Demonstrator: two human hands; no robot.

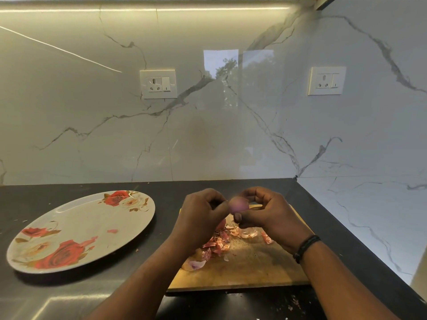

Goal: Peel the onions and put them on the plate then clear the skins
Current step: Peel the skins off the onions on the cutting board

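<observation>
A small purple onion [238, 205] is pinched between the curled fingers of the left hand [201, 218] and right hand [268, 215] above the cutting board [249, 269], where skins [219, 241] are scattered; the grip looks slightly blurred. The floral plate [76, 229] sits on the counter [46, 294] to the left.

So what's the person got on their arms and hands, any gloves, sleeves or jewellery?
No gloves. Both forearms are bare as far as the picture shows, with no sleeves in sight. The right wrist carries a black band, seemingly a few dark strands together. The left hand and right hand show no rings that I can make out.
</observation>
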